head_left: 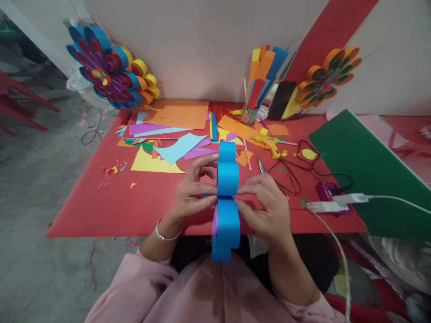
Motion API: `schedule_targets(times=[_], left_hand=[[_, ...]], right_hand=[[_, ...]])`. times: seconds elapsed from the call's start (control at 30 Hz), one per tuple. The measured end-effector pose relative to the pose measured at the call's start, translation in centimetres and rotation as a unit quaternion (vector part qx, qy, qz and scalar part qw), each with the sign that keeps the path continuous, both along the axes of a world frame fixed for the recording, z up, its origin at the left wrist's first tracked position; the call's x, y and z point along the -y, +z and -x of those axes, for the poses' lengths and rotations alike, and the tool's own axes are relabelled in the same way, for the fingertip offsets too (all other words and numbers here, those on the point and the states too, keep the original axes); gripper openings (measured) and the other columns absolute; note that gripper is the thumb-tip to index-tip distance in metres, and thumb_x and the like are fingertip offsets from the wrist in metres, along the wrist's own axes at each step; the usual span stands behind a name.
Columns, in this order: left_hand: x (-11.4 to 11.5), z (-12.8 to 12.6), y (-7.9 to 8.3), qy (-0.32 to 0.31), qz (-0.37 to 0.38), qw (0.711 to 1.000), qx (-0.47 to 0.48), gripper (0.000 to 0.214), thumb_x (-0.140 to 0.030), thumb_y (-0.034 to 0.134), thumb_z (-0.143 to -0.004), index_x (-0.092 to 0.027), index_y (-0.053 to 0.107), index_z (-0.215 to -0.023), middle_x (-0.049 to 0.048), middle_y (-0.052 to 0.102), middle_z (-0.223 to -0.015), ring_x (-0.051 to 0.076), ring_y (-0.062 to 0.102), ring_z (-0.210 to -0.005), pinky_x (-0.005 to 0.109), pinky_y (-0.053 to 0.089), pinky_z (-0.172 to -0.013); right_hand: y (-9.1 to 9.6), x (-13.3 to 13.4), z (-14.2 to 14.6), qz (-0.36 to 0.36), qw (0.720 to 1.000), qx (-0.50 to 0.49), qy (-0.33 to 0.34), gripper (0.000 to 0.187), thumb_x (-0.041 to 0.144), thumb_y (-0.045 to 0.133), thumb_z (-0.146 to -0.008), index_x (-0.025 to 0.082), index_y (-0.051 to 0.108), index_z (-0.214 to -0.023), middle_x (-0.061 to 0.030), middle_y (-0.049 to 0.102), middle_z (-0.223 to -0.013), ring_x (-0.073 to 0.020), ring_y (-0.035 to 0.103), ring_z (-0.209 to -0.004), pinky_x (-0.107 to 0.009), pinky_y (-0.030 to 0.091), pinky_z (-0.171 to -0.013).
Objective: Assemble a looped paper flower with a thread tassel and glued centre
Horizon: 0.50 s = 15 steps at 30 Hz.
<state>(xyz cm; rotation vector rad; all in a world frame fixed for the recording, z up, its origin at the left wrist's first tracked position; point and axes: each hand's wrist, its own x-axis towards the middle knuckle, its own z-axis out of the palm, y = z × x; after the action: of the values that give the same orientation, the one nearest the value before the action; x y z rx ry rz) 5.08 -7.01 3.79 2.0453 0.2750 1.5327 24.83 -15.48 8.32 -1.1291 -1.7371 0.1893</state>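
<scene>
Both my hands hold a blue paper loop piece (227, 202) upright over the near edge of the red table (101, 206). It is made of several curled blue strips joined in a row, with a purple strip showing on its lower left side. My left hand (191, 190) pinches its narrow middle from the left, fingers closed on the paper. My right hand (266, 204) pinches the same middle from the right. A silver bangle sits on my left wrist.
Loose coloured paper sheets (178, 114) and scraps cover the table's far half. A yellow glue gun (269, 143), scissors (261, 166) and black cables lie right of centre. A green board (367, 170) leans at right. Paper flowers (111, 72) (326, 76) stand against the wall.
</scene>
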Motion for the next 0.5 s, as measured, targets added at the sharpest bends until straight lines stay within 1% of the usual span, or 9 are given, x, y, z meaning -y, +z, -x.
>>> schedule_targets(times=[0.1,0.3,0.4,0.5], left_hand=[[-0.03,0.0,-0.23,-0.001,-0.001,1.0,-0.003,0.007,-0.031,0.075,-0.094,-0.027,0.079,-0.099,0.0075,0.052,-0.157,0.029,0.058,-0.135,0.043,0.06,-0.094],[0.14,-0.12,-0.5,0.002,-0.003,1.0,-0.006,0.009,-0.03,0.077,-0.092,-0.025,0.077,-0.1,0.0093,0.052,-0.157,0.029,0.06,-0.133,0.042,0.061,-0.091],[0.26,-0.24,-0.36,-0.001,0.002,1.0,-0.003,0.008,-0.026,0.077,-0.092,-0.024,0.076,-0.099,0.0104,0.052,-0.156,0.028,0.061,-0.131,0.041,0.062,-0.09],[0.35,-0.29,-0.17,-0.007,0.002,1.0,-0.012,0.008,-0.026,0.074,-0.094,-0.024,0.076,-0.102,0.0107,0.053,-0.155,0.028,0.062,-0.129,0.04,0.062,-0.089]], right_hand=[[0.06,0.14,0.22,-0.021,0.999,0.029,0.017,0.013,0.012,0.071,-0.092,0.023,0.072,-0.099,-0.002,0.07,-0.087,-0.0183,0.063,-0.079,-0.034,0.05,-0.072],[-0.03,0.09,0.41,-0.036,0.998,0.056,0.009,0.012,0.011,0.067,-0.095,0.022,0.071,-0.093,-0.0035,0.07,-0.085,-0.0189,0.06,-0.08,-0.035,0.048,-0.072],[-0.09,0.2,0.43,-0.038,0.998,0.058,0.002,0.011,0.011,0.067,-0.095,0.022,0.07,-0.094,-0.0033,0.07,-0.086,-0.0191,0.06,-0.08,-0.035,0.049,-0.072],[-0.33,0.28,0.52,-0.034,0.998,0.055,-0.009,0.013,0.011,0.065,-0.096,0.022,0.07,-0.092,-0.003,0.07,-0.085,-0.0191,0.059,-0.079,-0.035,0.048,-0.072]])
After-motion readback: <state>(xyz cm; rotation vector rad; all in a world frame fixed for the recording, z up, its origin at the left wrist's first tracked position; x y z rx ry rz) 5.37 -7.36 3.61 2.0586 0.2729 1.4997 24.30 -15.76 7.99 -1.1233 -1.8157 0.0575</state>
